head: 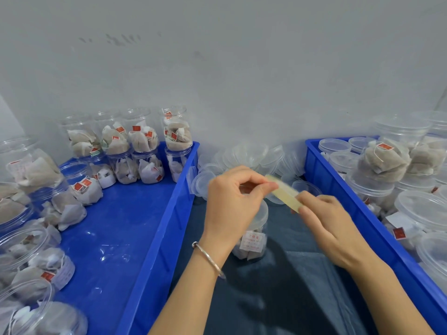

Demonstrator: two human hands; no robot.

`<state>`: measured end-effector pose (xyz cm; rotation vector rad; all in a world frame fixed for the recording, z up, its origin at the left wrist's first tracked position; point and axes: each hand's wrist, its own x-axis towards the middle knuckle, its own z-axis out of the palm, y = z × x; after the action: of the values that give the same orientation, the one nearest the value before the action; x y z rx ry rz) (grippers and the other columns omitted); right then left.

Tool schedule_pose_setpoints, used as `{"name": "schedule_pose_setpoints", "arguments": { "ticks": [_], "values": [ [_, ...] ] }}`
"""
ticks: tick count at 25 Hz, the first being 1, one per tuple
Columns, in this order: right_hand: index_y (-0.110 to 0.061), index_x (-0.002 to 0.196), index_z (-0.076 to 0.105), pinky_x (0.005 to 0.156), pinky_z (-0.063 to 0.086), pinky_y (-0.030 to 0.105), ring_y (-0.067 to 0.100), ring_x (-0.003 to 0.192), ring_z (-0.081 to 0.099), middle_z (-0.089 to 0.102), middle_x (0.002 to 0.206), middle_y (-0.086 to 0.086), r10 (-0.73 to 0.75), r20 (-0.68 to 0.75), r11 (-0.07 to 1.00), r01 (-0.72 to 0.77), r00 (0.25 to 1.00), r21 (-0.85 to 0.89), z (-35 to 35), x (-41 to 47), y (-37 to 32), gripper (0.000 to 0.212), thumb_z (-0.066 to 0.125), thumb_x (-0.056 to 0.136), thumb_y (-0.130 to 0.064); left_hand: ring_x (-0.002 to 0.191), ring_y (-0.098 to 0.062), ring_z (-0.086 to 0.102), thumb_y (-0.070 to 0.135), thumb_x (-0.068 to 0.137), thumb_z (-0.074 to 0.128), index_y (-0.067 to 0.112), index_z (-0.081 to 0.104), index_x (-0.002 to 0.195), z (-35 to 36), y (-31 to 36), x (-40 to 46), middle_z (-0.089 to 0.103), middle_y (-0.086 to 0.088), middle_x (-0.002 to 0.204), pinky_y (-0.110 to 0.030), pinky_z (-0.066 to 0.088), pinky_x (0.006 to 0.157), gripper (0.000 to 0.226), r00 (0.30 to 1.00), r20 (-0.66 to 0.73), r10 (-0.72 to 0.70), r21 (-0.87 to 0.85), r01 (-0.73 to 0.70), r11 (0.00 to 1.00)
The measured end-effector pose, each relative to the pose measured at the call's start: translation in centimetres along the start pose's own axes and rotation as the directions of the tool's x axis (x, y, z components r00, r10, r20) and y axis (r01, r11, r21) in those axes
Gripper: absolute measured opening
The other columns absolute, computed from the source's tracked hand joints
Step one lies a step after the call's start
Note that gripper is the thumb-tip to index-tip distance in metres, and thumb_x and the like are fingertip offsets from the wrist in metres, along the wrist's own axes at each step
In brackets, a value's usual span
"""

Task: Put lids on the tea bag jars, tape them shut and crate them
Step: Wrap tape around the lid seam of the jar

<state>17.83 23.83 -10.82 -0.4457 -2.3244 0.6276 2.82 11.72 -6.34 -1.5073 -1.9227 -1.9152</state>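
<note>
A clear jar of tea bags (252, 243) with a lid on it stands on the dark cloth between two blue crates, partly hidden behind my left hand. A pale yellowish strip of tape (284, 193) is stretched in the air above the jar. My left hand (232, 204) pinches its upper left end, and my right hand (324, 221) pinches its lower right end. Both hands are slightly blurred.
The left blue crate (154, 238) holds several tea bag jars, stacked at its back and lying along its left side. The right blue crate (343, 189) holds more jars and lids. A heap of loose clear lids (251, 155) lies against the wall behind my hands.
</note>
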Motion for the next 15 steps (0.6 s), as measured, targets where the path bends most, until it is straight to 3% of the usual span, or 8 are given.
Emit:
{"name": "schedule_pose_setpoints", "arguments": {
  "ticks": [3,5,8,10,12,15],
  "values": [
    [-0.028,0.07,0.039,0.094,0.032,0.041,0.006,0.067,0.047,0.043,0.062,-0.01,0.117,-0.085,0.954,-0.136,0.99,-0.269,-1.0,-0.2,0.7,0.038,0.027,0.091,-0.057,0.068,-0.006,0.065,0.012,0.074,0.08,0.017,0.073,0.069,-1.8,-1.5,-1.1,0.068,0.009,0.07,-0.01,0.048,0.064,0.01,0.986,-0.155,0.055,0.008,-0.054,0.998],
    [-0.025,0.069,0.04,0.102,0.028,0.048,0.01,0.075,0.049,0.048,0.068,-0.009,0.208,-0.081,0.912,-0.223,0.975,-0.345,-1.0,-0.9,0.9,0.044,0.031,0.091,-0.062,0.068,-0.006,0.065,0.009,0.073,0.079,0.017,0.073,0.067,-2.0,-3.3,-3.5,0.069,0.007,0.07,-0.01,0.047,0.064,0.012,0.971,-0.232,-0.061,-0.048,0.052,0.997],
    [-0.028,0.068,0.036,0.088,0.034,0.044,0.012,0.072,0.044,0.042,0.066,-0.011,0.149,-0.018,0.889,-0.142,0.989,-0.435,-0.2,-1.9,0.6,0.042,0.03,0.085,-0.065,0.07,-0.006,0.067,0.005,0.069,0.079,0.023,0.077,0.063,-0.9,-5.8,-7.6,0.073,0.001,0.075,-0.012,0.049,0.066,0.019,0.864,-0.334,-0.377,-0.304,0.28,0.911],
    [-0.028,0.069,0.037,0.074,0.034,0.036,0.012,0.07,0.042,0.039,0.065,-0.012,0.123,0.022,0.877,-0.098,0.992,-0.47,0.2,-2.1,0.4,0.043,0.029,0.085,-0.068,0.073,-0.006,0.068,0.013,0.063,0.079,0.024,0.078,0.065,-0.1,-7.0,-9.1,0.074,-0.001,0.077,-0.012,0.05,0.067,0.011,0.789,-0.352,-0.504,-0.445,0.333,0.831],
    [-0.026,0.07,0.042,0.066,0.031,0.032,0.013,0.069,0.042,0.039,0.065,-0.012,0.122,0.043,0.87,-0.086,0.992,-0.486,0.4,-2.1,0.7,0.049,0.032,0.087,-0.071,0.075,-0.006,0.069,0.018,0.06,0.078,0.021,0.079,0.067,0.3,-7.7,-9.4,0.075,-0.001,0.08,-0.011,0.05,0.067,0.008,0.747,-0.352,-0.564,-0.513,0.349,0.784],
    [-0.024,0.071,0.044,0.067,0.035,0.034,0.014,0.073,0.043,0.042,0.067,-0.011,0.143,0.05,0.861,-0.099,0.988,-0.498,0.4,-1.8,1.0,0.047,0.031,0.083,-0.068,0.077,-0.006,0.07,0.007,0.066,0.078,0.019,0.079,0.067,0.7,-8.3,-9.1,0.076,-0.003,0.081,-0.011,0.051,0.068,0.013,0.741,-0.336,-0.581,-0.53,0.361,0.767]
  ]
}}
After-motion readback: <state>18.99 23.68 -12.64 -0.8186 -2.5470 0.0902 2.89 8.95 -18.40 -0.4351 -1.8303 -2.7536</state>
